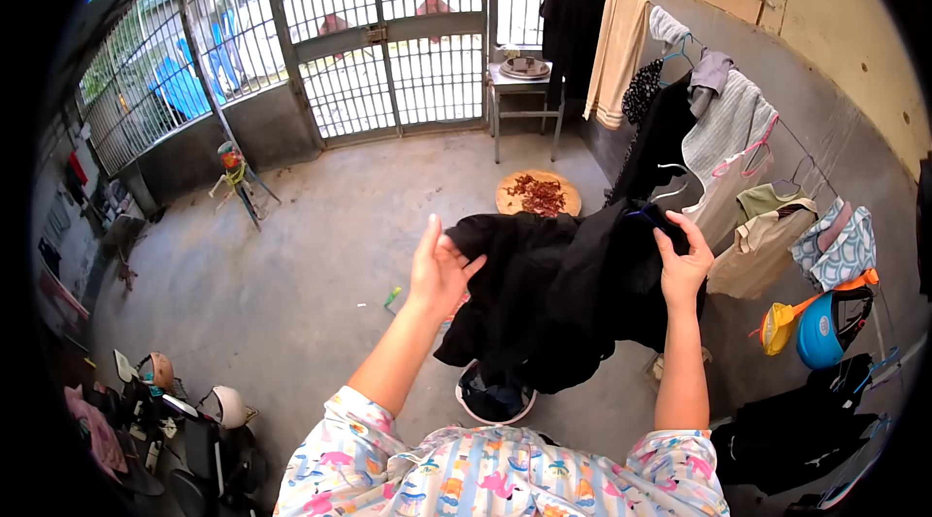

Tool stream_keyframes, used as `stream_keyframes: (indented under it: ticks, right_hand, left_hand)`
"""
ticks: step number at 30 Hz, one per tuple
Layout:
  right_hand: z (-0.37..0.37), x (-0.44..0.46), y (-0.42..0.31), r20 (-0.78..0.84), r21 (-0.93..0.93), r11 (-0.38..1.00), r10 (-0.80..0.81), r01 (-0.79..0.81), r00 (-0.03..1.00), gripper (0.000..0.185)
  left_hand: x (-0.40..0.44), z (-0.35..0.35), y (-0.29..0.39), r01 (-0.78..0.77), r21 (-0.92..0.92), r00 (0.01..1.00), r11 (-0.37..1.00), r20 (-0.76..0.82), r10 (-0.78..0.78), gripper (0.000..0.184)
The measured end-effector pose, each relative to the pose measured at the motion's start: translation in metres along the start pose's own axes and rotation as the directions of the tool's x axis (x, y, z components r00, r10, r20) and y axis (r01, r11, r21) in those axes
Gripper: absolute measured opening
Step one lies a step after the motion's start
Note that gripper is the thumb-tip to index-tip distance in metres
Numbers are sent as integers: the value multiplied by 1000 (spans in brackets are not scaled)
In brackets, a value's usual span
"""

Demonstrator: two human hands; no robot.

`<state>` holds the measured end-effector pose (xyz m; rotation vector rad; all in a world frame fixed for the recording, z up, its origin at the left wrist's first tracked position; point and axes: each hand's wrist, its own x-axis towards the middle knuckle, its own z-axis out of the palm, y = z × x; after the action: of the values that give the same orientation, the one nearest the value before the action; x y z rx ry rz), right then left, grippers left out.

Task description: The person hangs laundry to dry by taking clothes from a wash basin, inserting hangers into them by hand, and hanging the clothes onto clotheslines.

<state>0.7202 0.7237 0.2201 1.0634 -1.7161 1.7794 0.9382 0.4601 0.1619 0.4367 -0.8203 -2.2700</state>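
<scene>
A black garment (553, 294) hangs crumpled in the air in front of me, its exact kind hidden by the folds. My right hand (686, 260) pinches its upper right edge between thumb and fingers, where a bit of dark blue shows in the cloth. At the garment's upper left edge is my left hand (442, 274), thumb and fingers apart, with the fingertips next to or touching the fabric. Below the garment, a white-rimmed basin (529, 407) with dark cloth in it stands on the floor, partly covered.
Along the right wall runs a line of hung laundry, including a beige towel (618, 51), a grey striped cloth (728, 119) and a blue helmet (820, 333). A round tray (508, 197) of reddish-brown pieces lies ahead. Beyond are a small table (524, 85) and a barred gate (388, 41). Scooters (209, 449) stand lower left.
</scene>
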Motion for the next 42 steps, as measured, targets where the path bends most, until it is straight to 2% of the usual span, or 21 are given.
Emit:
stream_keyframes:
  ticks: [3, 4, 7, 8, 11, 12, 15, 16, 19, 21, 22, 26, 28, 29, 32, 34, 36, 37, 39, 41, 42]
  right_hand:
    - [-13, 4, 5, -77, -48, 999, -14, 11, 997, 28]
    - [-17, 5, 6, -83, -61, 998, -13, 8, 996, 28]
    - [-27, 12, 8, -174, -134, 991, -19, -5, 985, 29]
    - [-28, 13, -1, -156, -39, 997, 66, -73, 986, 29]
    - [-24, 11, 0, -90, -68, 997, -34, 28, 995, 29]
    - [-22, 10, -1, -97, -16, 1000, -24, 23, 995, 30]
    - [-15, 14, -11, -85, 39, 999, -2, 5, 996, 30]
    - [-9, 16, -19, -29, 29, 999, -32, 33, 999, 31]
    - [19, 20, -35, 140, 76, 997, -27, 17, 990, 31]
    - [36, 24, -46, 204, 155, 987, -74, 42, 976, 30]
    - [42, 26, -45, 219, 174, 984, -64, 25, 974, 29]
    - [58, 29, -47, 225, 181, 983, -73, 32, 972, 30]
    - [58, 25, -49, 289, 56, 995, -99, 86, 952, 37]
    - [48, 23, -56, 405, -85, 975, -154, 205, 901, 55]
    - [21, -14, -52, 224, -213, 937, -227, 275, 948, 74]
    - [-1, -67, 2, -54, -186, 959, -227, 214, 972, 48]
    - [-9, -152, 82, -218, -158, 915, 334, -371, 917, 42]
    - [-13, -183, 100, -77, -463, 786, 425, -410, 902, 56]
    - [-9, -248, 159, 72, -639, 580, 699, -505, 712, 106]
    - [2, -252, 158, 299, -569, 591, 796, -571, 526, 132]
    - [18, -259, 163, 398, -507, 673, 737, -538, 547, 139]
  left_hand:
    - [21, -19, 34, -35, 138, 980, 990, -189, 61, 35]
    - [12, -19, 43, -108, 254, 986, 961, -95, 136, 28]
    - [-27, 10, 53, -17, 482, 1000, 876, 5, 17, 24]
    - [-29, 6, 53, 42, 591, 999, 806, 3, -54, 31]
    - [-30, -18, 73, 95, 975, 994, 201, -105, 40, 43]
    - [-38, -8, 89, 202, 971, 972, -129, -183, 147, 51]
    - [-46, -25, 93, -329, 943, 864, -45, 320, 388, 60]
    - [-50, -15, 88, -446, 892, 872, 71, 415, 260, 72]
    - [-56, 22, 58, -553, 754, 814, 354, 579, 40, 65]
    - [-60, 48, 55, -568, 805, 816, 170, 578, -12, 53]
    - [-65, 60, 55, -585, 811, 811, -19, 585, 11, 35]
    - [-52, 63, 33, -481, 857, 827, -188, 514, 229, 21]
    - [-45, 53, 30, -455, 887, 838, -80, 456, 299, 20]
    - [-41, 47, 31, -441, 897, 844, -27, 425, 327, 20]
    - [-30, 34, 36, -469, 851, 850, 235, 363, 381, 17]
    - [-18, 18, 42, -455, 802, 874, 387, 318, 367, 19]
    - [-27, 30, 51, -439, 782, 885, 442, 292, 363, 19]
    - [-31, 37, 54, -419, 788, 895, 451, 275, 351, 19]
    - [-37, 53, 52, -454, 762, 884, 463, 317, 345, 22]
    - [-39, 64, 47, -457, 761, 885, 461, 335, 324, 23]
    - [-40, 68, 43, -445, 758, 891, 477, 326, 315, 23]
